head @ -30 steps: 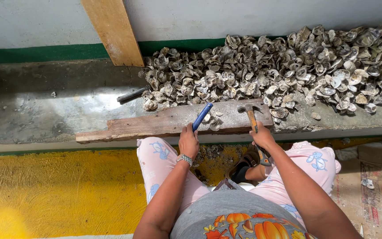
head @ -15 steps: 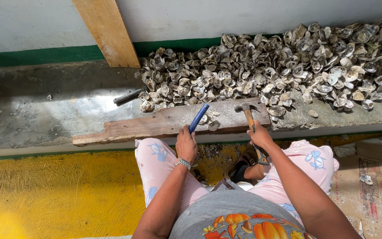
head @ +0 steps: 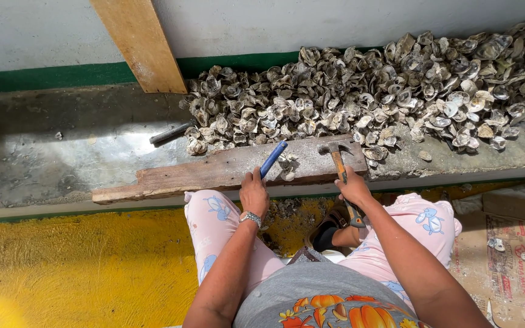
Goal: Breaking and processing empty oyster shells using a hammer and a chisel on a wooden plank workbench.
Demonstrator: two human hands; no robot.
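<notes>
My left hand [head: 254, 193] grips a blue-handled tool [head: 273, 159] whose tip rests against a small oyster shell [head: 286, 165] lying on a worn wooden board [head: 202, 173]. In my right hand [head: 353, 188] I hold a wooden-handled hammer [head: 337, 159], its metal head lying on the board just right of the shell. Both hands sit at the board's near edge, above my knees in pink patterned trousers.
A big heap of oyster shells [head: 372, 97] covers the concrete ledge [head: 62, 152] behind the board. A grey metal bar [head: 171, 132] lies at the heap's left end, under a leaning wooden plank [head: 141, 42]. Yellow floor [head: 74, 267] lies left; cardboard [head: 505, 237] with loose shells lies right.
The blue tool stays against the shell on the board. The hammer head sits a little lower on the board, and the view has shifted slightly.
</notes>
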